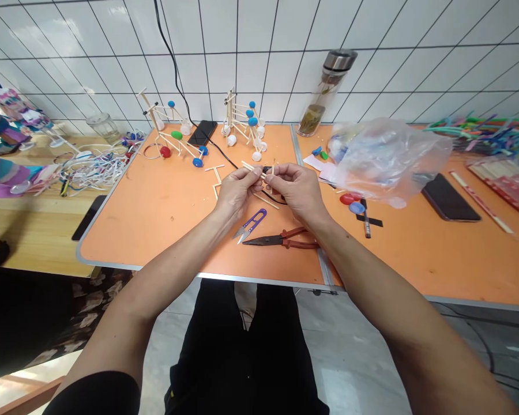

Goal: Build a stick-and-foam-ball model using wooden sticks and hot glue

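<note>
My left hand [241, 188] pinches thin wooden sticks [248, 167] above the orange table [142, 230]. Close beside it, my right hand [294, 187] grips the same small stick piece, with one short stick [273, 170] standing up at its fingertips. The exact joint is partly hidden by my fingers. Loose sticks [217, 175] lie left of my hands. Below them are purple thread snips [251, 225] with the blades apart, and red-handled long-nose pliers [281, 239] partly under my right wrist.
Two stick models, one on the left [177, 135] and one in the middle [243, 118], stand near the tiled wall. A glass bottle [324, 95], plastic bag [384, 161], phone [450, 197] and marker [366, 222] are on the right. A black cable [218, 148] crosses the table. Another person sits at left.
</note>
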`<action>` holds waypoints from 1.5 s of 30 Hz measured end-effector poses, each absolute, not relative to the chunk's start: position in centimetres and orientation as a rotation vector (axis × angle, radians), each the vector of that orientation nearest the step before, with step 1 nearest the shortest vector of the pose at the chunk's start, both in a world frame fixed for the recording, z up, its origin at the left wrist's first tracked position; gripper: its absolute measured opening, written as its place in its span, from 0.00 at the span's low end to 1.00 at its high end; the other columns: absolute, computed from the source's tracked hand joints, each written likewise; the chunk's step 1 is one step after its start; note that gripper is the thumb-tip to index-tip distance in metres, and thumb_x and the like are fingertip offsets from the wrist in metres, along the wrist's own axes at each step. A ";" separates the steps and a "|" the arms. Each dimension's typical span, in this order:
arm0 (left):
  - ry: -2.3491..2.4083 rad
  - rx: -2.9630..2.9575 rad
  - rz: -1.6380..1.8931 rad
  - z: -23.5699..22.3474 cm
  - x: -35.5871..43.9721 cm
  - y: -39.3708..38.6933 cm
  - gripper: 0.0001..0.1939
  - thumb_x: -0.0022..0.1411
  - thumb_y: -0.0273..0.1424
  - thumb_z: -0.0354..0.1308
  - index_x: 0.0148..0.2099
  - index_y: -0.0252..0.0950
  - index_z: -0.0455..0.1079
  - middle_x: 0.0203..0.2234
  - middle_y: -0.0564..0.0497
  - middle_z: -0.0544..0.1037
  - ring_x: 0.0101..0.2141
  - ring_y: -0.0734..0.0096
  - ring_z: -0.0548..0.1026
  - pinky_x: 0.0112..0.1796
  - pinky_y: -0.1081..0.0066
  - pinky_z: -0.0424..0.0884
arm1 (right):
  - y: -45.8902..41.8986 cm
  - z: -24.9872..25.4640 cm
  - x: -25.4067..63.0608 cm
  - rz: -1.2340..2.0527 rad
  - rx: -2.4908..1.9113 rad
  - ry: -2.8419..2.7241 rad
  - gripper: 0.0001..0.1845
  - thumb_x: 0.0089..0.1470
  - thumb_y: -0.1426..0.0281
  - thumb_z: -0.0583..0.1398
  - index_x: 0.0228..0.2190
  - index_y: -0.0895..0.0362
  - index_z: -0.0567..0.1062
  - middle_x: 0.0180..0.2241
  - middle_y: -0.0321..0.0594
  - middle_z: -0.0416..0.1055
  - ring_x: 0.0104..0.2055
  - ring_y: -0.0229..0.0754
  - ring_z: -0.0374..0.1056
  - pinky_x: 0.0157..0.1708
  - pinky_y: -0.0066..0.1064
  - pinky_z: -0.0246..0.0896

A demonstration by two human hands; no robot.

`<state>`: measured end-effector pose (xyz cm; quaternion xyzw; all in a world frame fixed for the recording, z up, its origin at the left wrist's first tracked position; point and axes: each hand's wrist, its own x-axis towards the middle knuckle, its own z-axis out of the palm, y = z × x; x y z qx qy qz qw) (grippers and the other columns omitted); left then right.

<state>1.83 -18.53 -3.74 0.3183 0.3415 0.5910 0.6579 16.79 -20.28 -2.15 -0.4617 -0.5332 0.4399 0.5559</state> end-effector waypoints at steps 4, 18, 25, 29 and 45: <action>0.805 0.772 1.335 -3.8 1.8 -18.6 0.08 0.63 0.30 0.78 0.34 0.35 0.83 0.29 0.53 0.84 0.27 0.81 0.76 0.37 0.76 0.75 | -20.0 -2.5 17.1 1.096 -1.078 -1.276 0.17 0.46 0.57 0.77 0.31 0.54 0.83 0.27 0.36 0.79 0.28 0.37 0.70 0.27 0.28 0.66; 0.889 0.741 1.373 -3.1 1.9 -18.9 0.09 0.63 0.30 0.78 0.34 0.35 0.82 0.29 0.54 0.83 0.29 0.81 0.78 0.41 0.77 0.78 | -19.7 -2.8 17.6 1.110 -1.079 -1.280 0.21 0.48 0.53 0.79 0.30 0.54 0.80 0.26 0.34 0.75 0.27 0.36 0.67 0.26 0.27 0.66; 0.848 0.629 1.393 -2.7 1.2 -18.4 0.12 0.65 0.28 0.77 0.33 0.35 0.77 0.27 0.55 0.82 0.27 0.81 0.79 0.39 0.77 0.78 | -19.4 -3.2 17.7 1.114 -1.038 -1.286 0.26 0.44 0.48 0.80 0.32 0.52 0.80 0.30 0.34 0.77 0.31 0.38 0.73 0.33 0.31 0.80; 0.840 0.566 1.386 -2.4 1.1 -18.4 0.12 0.68 0.25 0.73 0.32 0.34 0.77 0.26 0.55 0.81 0.26 0.81 0.79 0.39 0.78 0.78 | -19.7 -3.1 17.5 1.120 -1.057 -1.309 0.25 0.46 0.49 0.80 0.31 0.52 0.80 0.30 0.35 0.78 0.30 0.39 0.74 0.35 0.33 0.81; 0.831 0.586 1.340 -2.6 1.5 -18.8 0.10 0.69 0.25 0.73 0.34 0.34 0.78 0.27 0.54 0.83 0.28 0.81 0.81 0.41 0.78 0.79 | -19.9 -3.2 17.3 1.047 -1.036 -1.313 0.27 0.48 0.45 0.78 0.34 0.51 0.79 0.29 0.33 0.76 0.31 0.40 0.74 0.30 0.31 0.78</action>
